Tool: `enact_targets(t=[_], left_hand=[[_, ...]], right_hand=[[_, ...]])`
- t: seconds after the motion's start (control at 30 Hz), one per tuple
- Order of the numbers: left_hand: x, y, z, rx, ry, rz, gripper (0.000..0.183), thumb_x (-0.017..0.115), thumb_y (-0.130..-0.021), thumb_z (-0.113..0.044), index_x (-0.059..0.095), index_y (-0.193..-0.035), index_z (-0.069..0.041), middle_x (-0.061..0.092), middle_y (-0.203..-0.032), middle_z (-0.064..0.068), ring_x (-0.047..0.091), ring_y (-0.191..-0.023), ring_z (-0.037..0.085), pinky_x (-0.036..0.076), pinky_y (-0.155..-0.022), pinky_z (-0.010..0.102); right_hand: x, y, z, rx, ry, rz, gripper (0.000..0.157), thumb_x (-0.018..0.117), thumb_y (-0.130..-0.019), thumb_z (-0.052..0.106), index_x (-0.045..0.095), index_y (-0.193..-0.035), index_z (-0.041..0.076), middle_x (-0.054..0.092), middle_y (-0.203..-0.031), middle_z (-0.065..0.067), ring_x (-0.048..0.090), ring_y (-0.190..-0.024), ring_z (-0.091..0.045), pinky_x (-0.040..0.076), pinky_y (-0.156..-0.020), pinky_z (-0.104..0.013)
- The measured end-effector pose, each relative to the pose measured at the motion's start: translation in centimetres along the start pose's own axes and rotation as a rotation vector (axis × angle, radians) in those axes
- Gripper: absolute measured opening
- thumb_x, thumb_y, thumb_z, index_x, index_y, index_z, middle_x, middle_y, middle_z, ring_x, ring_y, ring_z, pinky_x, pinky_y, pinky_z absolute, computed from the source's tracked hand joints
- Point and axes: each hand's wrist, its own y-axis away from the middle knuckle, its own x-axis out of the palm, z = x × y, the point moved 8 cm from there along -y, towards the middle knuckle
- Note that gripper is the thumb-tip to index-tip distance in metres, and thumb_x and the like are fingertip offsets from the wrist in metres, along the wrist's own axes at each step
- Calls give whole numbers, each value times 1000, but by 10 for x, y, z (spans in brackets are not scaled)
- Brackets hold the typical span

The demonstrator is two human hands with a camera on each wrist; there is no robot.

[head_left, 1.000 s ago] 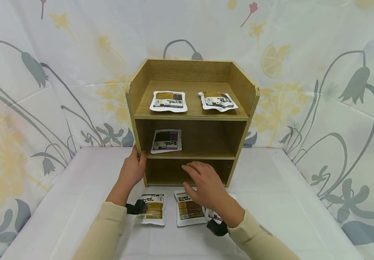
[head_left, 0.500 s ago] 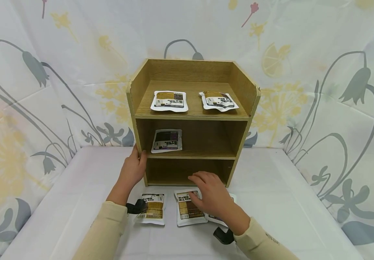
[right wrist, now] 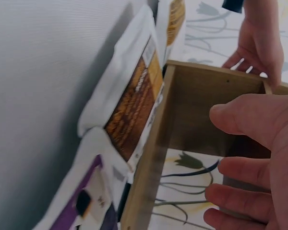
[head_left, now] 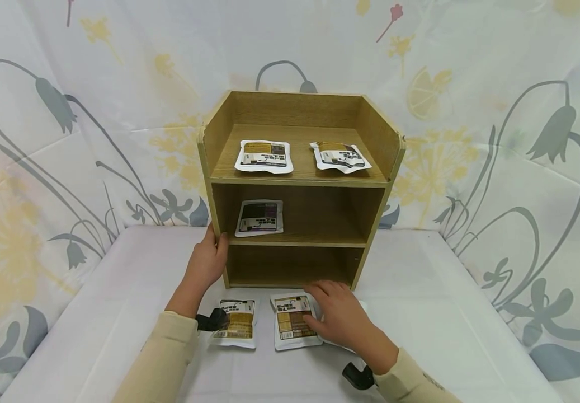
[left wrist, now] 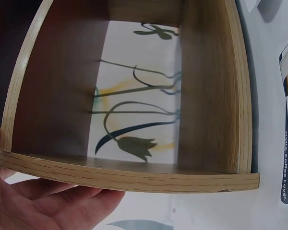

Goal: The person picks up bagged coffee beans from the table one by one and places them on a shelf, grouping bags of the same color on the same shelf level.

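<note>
1. Left hand (head_left: 206, 260): grips the left side panel of the wooden shelf unit (head_left: 295, 182); thumb at the front edge near the middle board, fingers along the outer face. Forearm angles up from the lower left.
2. Right hand (head_left: 340, 313): holds nothing; thumb well apart from the loosely bent fingers, palm side down over the purple-banded packet (right wrist: 86, 187), hiding most of it from the head view. Contact with it: cannot tell. Forearm comes in from the lower right.
3. Beige sleeves (head_left: 159, 358) on both arms, a black mount at each wrist.
4. Purple-banded packet: white pouch, glossy, dark and purple print; lies on the white-covered table (head_left: 446, 313) in front of the shelf unit.
5. Brown-label packet (head_left: 290, 327): just left of it, flat on the table, white crimped border, brown and gold panel, dark lettering. Their edges meet or overlap, cannot tell which.
6. Gold-label packet (head_left: 236, 324): farther left on the table, apart from the brown-label one, puffy, white edges.
7. Shelf unit: light wood grain, three tiers, slanted top sides, chipped edges. The left wrist view shows flower print through the open back of a compartment.
8. Top tier: left upper packet (head_left: 263, 157) and right upper packet (head_left: 341, 157), apart, the right one more wrinkled.
9. Middle tier: dark-label packet (head_left: 259, 218) at left, black and purple.
10. Backdrop (head_left: 310, 33): pale cloth, grey and yellow flowers, creased.
</note>
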Motion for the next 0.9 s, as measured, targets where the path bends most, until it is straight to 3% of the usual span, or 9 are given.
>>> enact_targets(t=[0.27,0.7,0.9], left_hand=[[2,0,2,-17,8,8,58,26,-105,-36,18,-154,-6,54,-134,30,63,-109,44,51,-86,55],[1,0,0,-3,11,2,58,28,-105,-35,18,-154,-4,54,-134,31,62,-110,44,51,-87,55],[0,0,-2,0,10,0,58,28,-105,-34,19,-154,-4,54,-133,31,63,-109,44,51,-86,55]], right_hand=[[11,11,-8,17,9,51,54,76,-76,45,65,-117,12,65,-118,-6,60,-112,-27,45,-97,-47],[28,25,-25,114,-17,232,75,81,-69,50,60,-128,8,59,-131,-12,53,-125,-32,43,-99,-53],[32,30,-31,159,-34,297,77,82,-69,48,59,-131,8,56,-134,-14,51,-126,-34,43,-99,-56]])
